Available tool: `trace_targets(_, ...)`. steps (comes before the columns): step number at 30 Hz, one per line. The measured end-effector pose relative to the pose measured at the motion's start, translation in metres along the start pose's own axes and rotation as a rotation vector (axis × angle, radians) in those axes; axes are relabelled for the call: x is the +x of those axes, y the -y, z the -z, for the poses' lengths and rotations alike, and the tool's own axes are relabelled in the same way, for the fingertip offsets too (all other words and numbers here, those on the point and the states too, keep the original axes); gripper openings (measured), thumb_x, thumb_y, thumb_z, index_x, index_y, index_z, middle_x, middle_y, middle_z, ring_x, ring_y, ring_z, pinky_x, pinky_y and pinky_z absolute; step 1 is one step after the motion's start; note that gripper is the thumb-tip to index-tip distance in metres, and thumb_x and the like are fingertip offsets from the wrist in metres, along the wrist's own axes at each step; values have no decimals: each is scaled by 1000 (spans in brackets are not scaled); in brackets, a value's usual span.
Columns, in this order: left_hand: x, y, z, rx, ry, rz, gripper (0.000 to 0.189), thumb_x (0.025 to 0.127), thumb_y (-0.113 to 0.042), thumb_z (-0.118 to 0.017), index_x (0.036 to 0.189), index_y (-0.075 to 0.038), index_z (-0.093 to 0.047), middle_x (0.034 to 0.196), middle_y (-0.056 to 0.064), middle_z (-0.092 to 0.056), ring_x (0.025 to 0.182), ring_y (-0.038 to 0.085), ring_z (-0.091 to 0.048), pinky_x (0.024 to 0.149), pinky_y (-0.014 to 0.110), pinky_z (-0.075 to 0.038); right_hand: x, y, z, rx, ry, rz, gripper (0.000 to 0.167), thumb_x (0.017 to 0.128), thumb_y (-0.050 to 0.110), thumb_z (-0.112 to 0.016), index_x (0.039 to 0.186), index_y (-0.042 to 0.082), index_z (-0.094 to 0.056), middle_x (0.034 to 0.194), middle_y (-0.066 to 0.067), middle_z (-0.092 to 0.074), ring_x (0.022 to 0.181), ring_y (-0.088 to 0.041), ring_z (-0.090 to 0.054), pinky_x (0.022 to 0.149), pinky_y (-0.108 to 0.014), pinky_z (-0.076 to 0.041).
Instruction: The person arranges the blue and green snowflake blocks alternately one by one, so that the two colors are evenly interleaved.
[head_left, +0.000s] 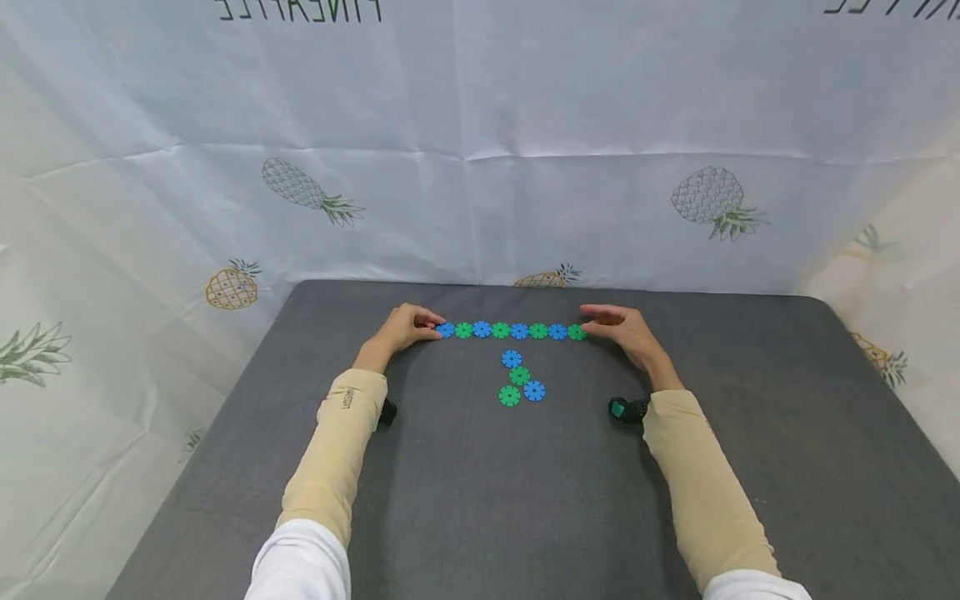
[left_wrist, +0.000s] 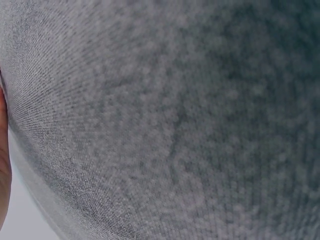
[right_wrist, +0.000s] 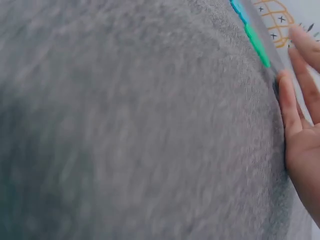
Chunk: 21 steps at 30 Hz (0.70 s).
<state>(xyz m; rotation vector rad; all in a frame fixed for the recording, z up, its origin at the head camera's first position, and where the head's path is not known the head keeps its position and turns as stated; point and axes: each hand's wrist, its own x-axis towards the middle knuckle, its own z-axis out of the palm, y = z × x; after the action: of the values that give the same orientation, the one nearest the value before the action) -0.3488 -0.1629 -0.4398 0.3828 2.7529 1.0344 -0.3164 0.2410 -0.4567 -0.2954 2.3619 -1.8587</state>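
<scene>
A straight row of notched plastic discs, alternating blue and green, lies across the far part of the table. At its left end my left hand holds the blue disc between thumb and fingertips. Only a sliver of that left hand enters the left wrist view, and the disc is hidden there. My right hand is at the row's other end, thumb right by the green disc. In the right wrist view, the fingers are extended and spread apart beside the green disc.
Several loose discs, blue and green, lie on the grey table nearer than the row. A pineapple-print cloth hangs behind the table's far edge. Dark wrist devices sit under both forearms.
</scene>
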Motion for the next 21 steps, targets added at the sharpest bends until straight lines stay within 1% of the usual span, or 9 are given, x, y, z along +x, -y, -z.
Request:
trace_targets(3, 0, 0, 0, -6, 4, 1, 27, 87, -12, -72, 113, -4, -72, 84, 4, -64, 78, 17, -50, 74, 30, -40, -4, 1, 1, 79, 2, 11, 47, 91, 8, -66, 134, -3, -53, 131, -14, -58, 107, -8, -58, 86, -22, -48)
trace_targets(5, 0, 0, 0, -8, 2, 0, 27, 87, -12, -72, 113, -4, -72, 85, 4, -64, 78, 17, -50, 74, 31, -40, -6, 3, 0, 121, 19, 22, 46, 92, 8, -65, 135, -2, -52, 134, -17, -55, 112, -12, -57, 88, -23, -48)
trace_targets(8, -1, 0, 1, -9, -3, 0, 27, 87, -12, -72, 113, -5, -72, 85, 5, -64, 78, 18, -50, 75, 31, -40, -13, 10, -5, 169, 69, 35, 46, 93, 8, -64, 135, -2, -51, 137, -21, -50, 118, -19, -55, 91, -26, -47)
trace_targets(11, -1, 0, 2, -12, -2, -3, 27, 87, -12, -72, 113, -4, -72, 86, 5, -65, 79, 18, -51, 76, 32, -40, -22, 18, -16, 221, 111, 34, 44, 91, 4, -65, 133, -4, -53, 131, -15, -58, 117, -22, -57, 91, -27, -48)
trace_targets(14, -1, 1, 3, -10, -1, -8, 28, 87, -13, -72, 113, -4, -72, 86, 5, -65, 80, 19, -51, 77, 32, -40, -30, 24, -27, 207, 152, 41, 45, 89, 1, -67, 130, -9, -53, 127, -16, -61, 113, -24, -60, 88, -28, -50)
trace_targets(15, 0, 1, 3, -10, 0, -8, 28, 87, -12, -72, 113, -4, -72, 86, 5, -65, 80, 19, -51, 77, 33, -40, -33, 25, -30, 192, 164, 44, 44, 88, 1, -68, 129, -9, -54, 125, -18, -61, 111, -24, -61, 87, -28, -51)
trace_targets(18, 1, 2, 2, -5, 3, -4, 28, 87, -13, -72, 113, -4, -72, 86, 5, -65, 80, 19, -51, 77, 32, -40, -41, 25, -39, 139, 210, 71, 45, 87, 2, -69, 127, -11, -55, 127, -29, -55, 111, -29, -60, 85, -30, -52)
trace_targets(21, 3, 2, 1, -1, 5, 3, 27, 87, -13, -72, 113, -4, -72, 86, 4, -64, 81, 18, -51, 78, 32, -40, -49, 23, -47, 134, 253, 84, 44, 86, 3, -70, 125, -11, -56, 126, -31, -55, 112, -32, -59, 84, -30, -52)
